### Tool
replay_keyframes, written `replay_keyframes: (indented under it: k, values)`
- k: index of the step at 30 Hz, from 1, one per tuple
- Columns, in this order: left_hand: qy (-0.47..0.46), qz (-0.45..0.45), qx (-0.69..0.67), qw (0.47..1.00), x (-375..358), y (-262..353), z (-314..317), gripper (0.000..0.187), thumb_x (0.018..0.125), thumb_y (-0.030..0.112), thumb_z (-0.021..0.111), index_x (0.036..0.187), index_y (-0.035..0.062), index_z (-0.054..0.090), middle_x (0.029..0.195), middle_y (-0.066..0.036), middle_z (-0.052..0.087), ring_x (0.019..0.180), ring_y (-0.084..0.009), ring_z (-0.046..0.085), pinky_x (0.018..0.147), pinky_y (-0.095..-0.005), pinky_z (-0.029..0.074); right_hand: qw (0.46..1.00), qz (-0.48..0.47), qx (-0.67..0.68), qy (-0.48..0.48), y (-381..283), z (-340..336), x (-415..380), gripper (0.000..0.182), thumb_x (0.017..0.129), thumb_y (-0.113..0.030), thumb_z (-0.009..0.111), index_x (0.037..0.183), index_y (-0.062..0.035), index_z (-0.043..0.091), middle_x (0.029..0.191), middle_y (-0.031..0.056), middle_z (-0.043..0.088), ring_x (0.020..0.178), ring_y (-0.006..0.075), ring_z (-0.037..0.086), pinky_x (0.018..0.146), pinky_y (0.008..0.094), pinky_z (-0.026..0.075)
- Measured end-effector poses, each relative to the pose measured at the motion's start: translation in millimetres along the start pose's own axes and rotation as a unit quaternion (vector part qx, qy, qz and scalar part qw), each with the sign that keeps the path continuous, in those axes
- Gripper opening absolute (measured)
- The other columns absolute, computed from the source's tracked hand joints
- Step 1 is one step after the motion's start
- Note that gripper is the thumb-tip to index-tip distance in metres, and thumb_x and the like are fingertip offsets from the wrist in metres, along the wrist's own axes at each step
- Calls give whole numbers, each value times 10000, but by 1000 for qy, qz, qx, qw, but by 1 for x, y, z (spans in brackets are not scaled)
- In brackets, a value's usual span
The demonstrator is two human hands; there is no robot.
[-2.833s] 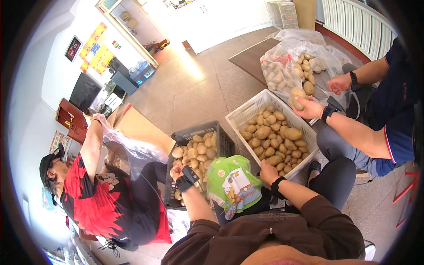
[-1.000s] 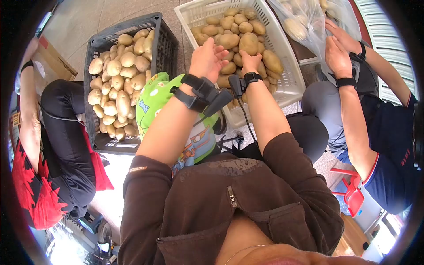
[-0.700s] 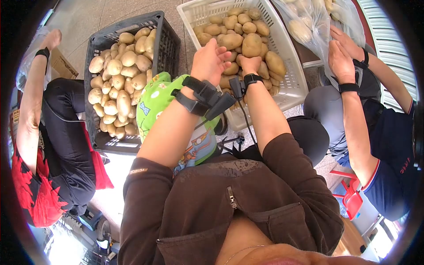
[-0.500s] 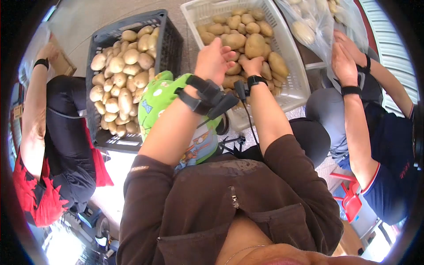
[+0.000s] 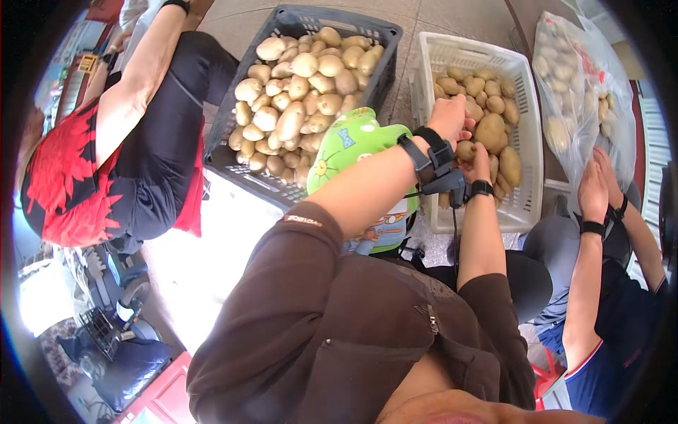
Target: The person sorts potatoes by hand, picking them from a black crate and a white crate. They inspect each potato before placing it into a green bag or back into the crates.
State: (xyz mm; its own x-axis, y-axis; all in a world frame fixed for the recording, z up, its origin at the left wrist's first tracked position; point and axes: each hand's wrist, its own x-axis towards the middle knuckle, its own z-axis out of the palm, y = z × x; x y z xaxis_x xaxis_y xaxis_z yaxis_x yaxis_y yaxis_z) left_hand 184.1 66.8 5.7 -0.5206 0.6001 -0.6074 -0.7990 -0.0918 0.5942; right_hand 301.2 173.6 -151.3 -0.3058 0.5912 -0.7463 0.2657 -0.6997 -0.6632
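Observation:
My right hand (image 5: 480, 166) is closed round a small potato (image 5: 465, 150) low over the white crate (image 5: 530, 141). Just above it, my left hand (image 5: 448, 120) hovers at the crate's left side. Its fingers are loosely curled and apart, with no held thing showing. Larger potatoes (image 5: 491, 133) lie in the crate, right of both hands. A dark strap with a black device (image 5: 445, 185) sits at my left wrist and partly covers the crate's near left corner. My right wrist wears a black band (image 5: 482, 188).
Left of the white crate stands a dark crate (image 5: 385, 32) heaped with potatoes. A green patterned cloth (image 5: 360, 141) lies against it. At right, a co-worker's hands (image 5: 597, 187) touch a clear plastic bag (image 5: 572, 92) of potatoes. Another person in red and black (image 5: 70, 169) sits at left.
My view has turned left, so the crates appear further right. My right hand has drawn back with a small potato in it. My left hand has come down closer to the right.

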Motion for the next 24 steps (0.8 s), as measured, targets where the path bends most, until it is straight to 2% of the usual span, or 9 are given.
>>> replay_keyframes:
  k: [2, 9, 11, 13, 17, 20, 21, 22, 24]
  values:
    - [4, 7, 10, 1000, -1, 1, 1, 218, 826, 241, 468, 936, 57, 431, 817, -58, 466, 670, -163, 513, 496, -320, 423, 990, 54, 71, -110, -8, -7, -11, 283, 756, -194, 493, 944, 15, 526, 844, 136, 588, 686, 277, 576, 581, 370, 501]
    - [0, 33, 83, 996, 24, -10, -11, 300, 821, 313, 484, 941, 40, 449, 849, -69, 467, 723, -191, 515, 519, -349, 445, 938, -16, 240, -249, -30, -11, -10, 334, 802, -254, 477, 1046, -27, 500, 1003, 124, 542, 974, 288, 512, 771, 420, 455]
    - [-40, 48, 93, 994, 38, -18, -16, 336, 820, 351, 499, 951, 46, 449, 867, -75, 477, 745, -205, 521, 537, -374, 461, 923, -84, 258, -274, -57, 11, -64, 361, 838, -249, 446, 1107, -13, 489, 1074, 117, 537, 1046, 274, 472, 864, 417, 393]
    - [20, 26, 81, 996, -3, 5, -1, 332, 823, 357, 522, 961, 66, 442, 859, -86, 499, 756, -216, 531, 530, -391, 472, 888, -139, 262, -351, -76, 25, -100, 381, 855, -256, 430, 1133, -2, 484, 1113, 114, 530, 1066, 261, 461, 898, 411, 361]
    - [-89, 27, -86, 992, -4, 6, -4, 264, 834, 311, 525, 932, 85, 430, 771, -80, 516, 654, -199, 536, 482, -325, 448, 932, -263, 149, -199, -83, 34, -130, 408, 846, -288, 475, 1121, 13, 494, 1143, 111, 525, 1096, 232, 464, 923, 378, 350]
    - [-103, 45, -113, 987, -1, 6, -8, 224, 843, 287, 516, 909, 94, 425, 713, -73, 514, 576, -183, 523, 457, -288, 424, 980, -149, 20, -129, -54, 25, -131, 365, 817, -296, 531, 1051, -15, 540, 1035, 88, 577, 967, 239, 538, 830, 363, 415]
    - [-104, 47, -118, 986, -3, 8, -6, 211, 846, 280, 512, 902, 96, 423, 697, -71, 513, 552, -178, 517, 451, -278, 416, 875, -347, -287, -177, -47, 17, -136, 321, 793, -276, 565, 1003, -33, 557, 970, 78, 588, 901, 230, 557, 780, 347, 434]
    - [-111, 47, -123, 985, -4, 8, -6, 207, 848, 277, 508, 904, 96, 424, 702, -73, 512, 556, -177, 516, 453, -278, 417, 643, -496, -551, -194, -40, 11, -138, 278, 768, -256, 598, 955, -51, 573, 906, 68, 598, 835, 222, 575, 731, 331, 453]
    - [-126, 47, -127, 983, -8, 9, -7, 199, 851, 270, 500, 908, 95, 424, 712, -78, 511, 564, -176, 514, 456, -279, 418, 676, -470, -525, -215, 4, 16, -92, 222, 751, -135, 564, 949, -38, 548, 875, 140, 588, 817, 293, 571, 701, 340, 459]
